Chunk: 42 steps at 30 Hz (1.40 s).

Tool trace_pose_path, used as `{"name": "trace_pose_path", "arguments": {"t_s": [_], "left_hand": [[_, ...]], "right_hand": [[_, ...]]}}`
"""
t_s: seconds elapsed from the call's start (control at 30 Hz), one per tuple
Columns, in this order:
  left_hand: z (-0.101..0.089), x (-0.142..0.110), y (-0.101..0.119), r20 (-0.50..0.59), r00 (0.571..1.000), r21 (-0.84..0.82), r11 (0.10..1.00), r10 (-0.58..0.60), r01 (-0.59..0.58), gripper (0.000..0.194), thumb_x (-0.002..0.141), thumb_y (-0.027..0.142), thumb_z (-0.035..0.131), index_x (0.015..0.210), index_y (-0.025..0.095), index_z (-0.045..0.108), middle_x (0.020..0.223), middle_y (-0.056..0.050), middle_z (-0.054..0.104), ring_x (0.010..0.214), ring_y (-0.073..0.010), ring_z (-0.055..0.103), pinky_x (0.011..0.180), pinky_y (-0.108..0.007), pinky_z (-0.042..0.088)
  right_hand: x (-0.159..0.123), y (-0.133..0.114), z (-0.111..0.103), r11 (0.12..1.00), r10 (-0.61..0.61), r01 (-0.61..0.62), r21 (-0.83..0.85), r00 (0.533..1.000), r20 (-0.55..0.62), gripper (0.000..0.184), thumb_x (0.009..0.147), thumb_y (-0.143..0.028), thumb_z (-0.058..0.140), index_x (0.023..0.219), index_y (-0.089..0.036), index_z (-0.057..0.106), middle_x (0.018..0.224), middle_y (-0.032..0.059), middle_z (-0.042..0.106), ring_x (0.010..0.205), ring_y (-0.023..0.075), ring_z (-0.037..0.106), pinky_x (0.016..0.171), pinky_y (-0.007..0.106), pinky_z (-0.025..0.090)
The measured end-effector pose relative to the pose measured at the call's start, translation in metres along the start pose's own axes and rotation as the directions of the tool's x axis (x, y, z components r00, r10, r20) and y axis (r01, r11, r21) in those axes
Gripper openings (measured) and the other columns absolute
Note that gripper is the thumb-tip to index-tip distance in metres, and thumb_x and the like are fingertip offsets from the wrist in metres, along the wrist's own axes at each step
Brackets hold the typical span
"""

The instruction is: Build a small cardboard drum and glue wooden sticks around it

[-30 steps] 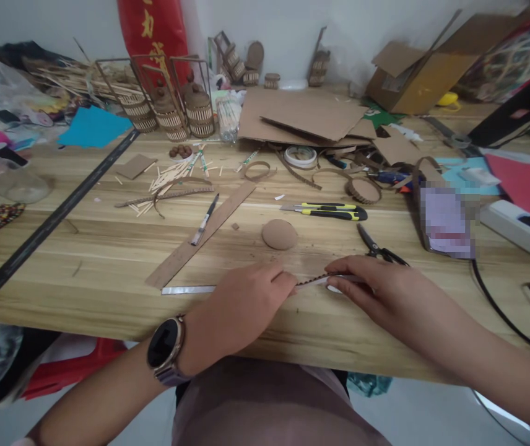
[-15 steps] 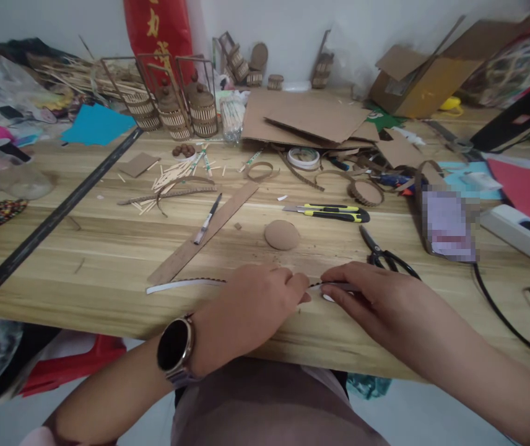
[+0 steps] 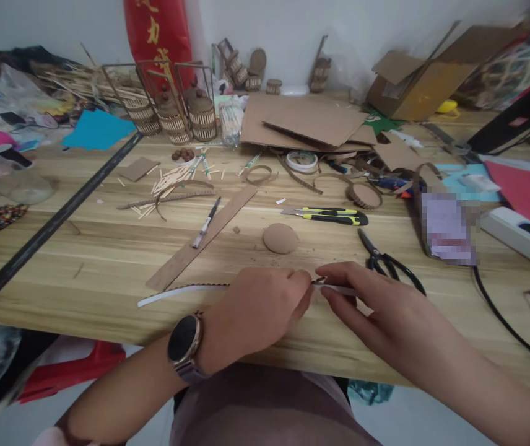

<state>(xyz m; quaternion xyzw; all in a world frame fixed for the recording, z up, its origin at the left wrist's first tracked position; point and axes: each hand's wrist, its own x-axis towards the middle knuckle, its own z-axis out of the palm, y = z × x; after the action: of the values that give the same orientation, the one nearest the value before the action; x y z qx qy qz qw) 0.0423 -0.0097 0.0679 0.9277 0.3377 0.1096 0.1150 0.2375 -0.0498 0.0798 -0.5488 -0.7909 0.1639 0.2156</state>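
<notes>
Wooden table [image 3: 107, 260]: strip [image 3: 167, 292] between hands.
Left hand [image 3: 262, 306] pinches strip; right hand [image 3: 376, 297] parts fingers slightly around it, grip indeterminable. Exposed left length has increased. Disc [image 3: 281, 238], then cutter [image 3: 334, 217], lie beyond.

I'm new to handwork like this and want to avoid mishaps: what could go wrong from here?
The narrow strip could kink or twist, since its long end lies loose beyond the left hand while the fingers work near its other end. The right hand might knock the scissors lying just beyond it. The utility knife appears to have its blade out, so a careless reach across the table could mean a cut.
</notes>
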Motion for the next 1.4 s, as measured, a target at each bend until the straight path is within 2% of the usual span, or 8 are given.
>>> {"name": "trace_pose_path", "arguments": {"t_s": [0.2, 0.37, 0.5, 0.7, 0.9, 1.1, 1.23, 1.4], "left_hand": [[0.01, 0.005, -0.004, -0.178, 0.983, 0.074, 0.997, 0.036, -0.023, 0.021, 0.098, 0.023, 0.044, 0.083, 0.018, 0.058, 0.073, -0.002, 0.066, 0.062, -0.0192, 0.063, 0.051, -0.029, 0.04], [0.015, 0.012, -0.008, -0.324, 0.945, 0.127, 0.992, 0.051, -0.01, 0.024, 0.1, 0.027, 0.04, 0.088, 0.019, 0.06, 0.073, -0.002, 0.064, 0.068, -0.0207, 0.062, 0.056, -0.031, 0.042], [0.015, 0.016, -0.008, -0.293, 0.956, 0.121, 0.991, -0.018, 0.056, 0.024, 0.101, 0.03, 0.039, 0.092, 0.02, 0.059, 0.075, -0.003, 0.063, 0.069, -0.0209, 0.061, 0.056, -0.03, 0.041], [0.018, 0.021, -0.002, -0.214, 0.975, 0.1, 0.991, -0.068, 0.091, 0.025, 0.101, 0.027, 0.038, 0.092, 0.019, 0.06, 0.077, -0.005, 0.065, 0.069, -0.0215, 0.061, 0.055, -0.03, 0.039], [0.012, 0.024, 0.001, -0.169, 0.973, -0.218, 0.969, -0.155, 0.116, 0.036, 0.103, 0.038, 0.032, 0.098, 0.018, 0.062, 0.087, -0.006, 0.067, 0.079, -0.0204, 0.061, 0.063, -0.03, 0.039], [0.001, 0.03, -0.009, 0.034, 0.977, -0.693, 0.699, -0.213, 0.176, 0.045, 0.101, 0.044, 0.037, 0.065, 0.018, 0.049, 0.058, 0.005, 0.046, 0.056, -0.011, 0.044, 0.055, -0.026, 0.029], [0.002, 0.034, -0.019, 0.183, 0.972, -0.834, 0.5, -0.148, 0.233, 0.039, 0.098, 0.043, 0.043, 0.07, 0.018, 0.052, 0.062, 0.005, 0.049, 0.06, -0.0101, 0.044, 0.059, -0.024, 0.032], [0.003, 0.036, -0.022, 0.261, 0.962, -0.943, 0.19, -0.085, 0.273, 0.028, 0.087, 0.042, 0.061, 0.077, 0.017, 0.056, 0.067, 0.004, 0.052, 0.064, -0.0105, 0.047, 0.062, -0.024, 0.036]], "right_hand": [[-0.001, -0.001, 0.012, 0.999, -0.044, 0.038, -0.031, 0.971, -0.234, 0.008, 0.093, -0.027, 0.049, 0.098, -0.023, 0.053, 0.083, 0.004, 0.072, 0.069, 0.0189, 0.072, 0.055, 0.028, 0.055], [0.004, 0.004, 0.034, 0.975, -0.161, 0.064, -0.213, 0.863, -0.478, 0.003, 0.094, -0.021, 0.051, 0.094, -0.023, 0.053, 0.079, 0.0033, 0.068, 0.068, 0.0188, 0.067, 0.059, 0.03, 0.052], [0.008, 0.013, 0.048, 0.934, -0.274, 0.079, -0.349, 0.787, -0.552, 0.012, 0.09, -0.013, 0.057, 0.089, -0.023, 0.052, 0.076, 0.0032, 0.064, 0.073, 0.0194, 0.063, 0.065, 0.031, 0.05], [0.014, 0.015, 0.054, 0.945, -0.244, 0.025, -0.326, 0.718, -0.652, 0.018, 0.088, -0.007, 0.059, 0.09, -0.023, 0.05, 0.077, 0.0017, 0.059, 0.073, 0.0172, 0.058, 0.068, 0.029, 0.048], [0.017, 0.019, 0.056, 0.941, -0.271, 0.031, -0.338, 0.671, -0.69, 0.016, 0.089, -0.01, 0.06, 0.092, -0.023, 0.051, 0.081, 0.0032, 0.061, 0.075, 0.0182, 0.058, 0.068, 0.03, 0.049], [0.018, 0.022, 0.054, 0.935, -0.31, 0.074, -0.348, 0.648, -0.696, 0.016, 0.088, -0.01, 0.061, 0.092, -0.023, 0.052, 0.082, 0.0031, 0.066, 0.076, 0.0182, 0.061, 0.067, 0.032, 0.05], [0.016, 0.022, 0.053, 0.941, -0.31, 0.106, -0.32, 0.645, -0.699, 0.016, 0.088, -0.011, 0.06, 0.093, -0.024, 0.052, 0.08, 0.002, 0.067, 0.076, 0.0186, 0.063, 0.068, 0.033, 0.051], [0.015, 0.021, 0.056, 0.959, -0.272, 0.122, -0.258, 0.657, -0.703, 0.015, 0.088, -0.01, 0.06, 0.091, -0.024, 0.053, 0.086, 0.0031, 0.066, 0.081, 0.0176, 0.064, 0.068, 0.032, 0.052]]}}
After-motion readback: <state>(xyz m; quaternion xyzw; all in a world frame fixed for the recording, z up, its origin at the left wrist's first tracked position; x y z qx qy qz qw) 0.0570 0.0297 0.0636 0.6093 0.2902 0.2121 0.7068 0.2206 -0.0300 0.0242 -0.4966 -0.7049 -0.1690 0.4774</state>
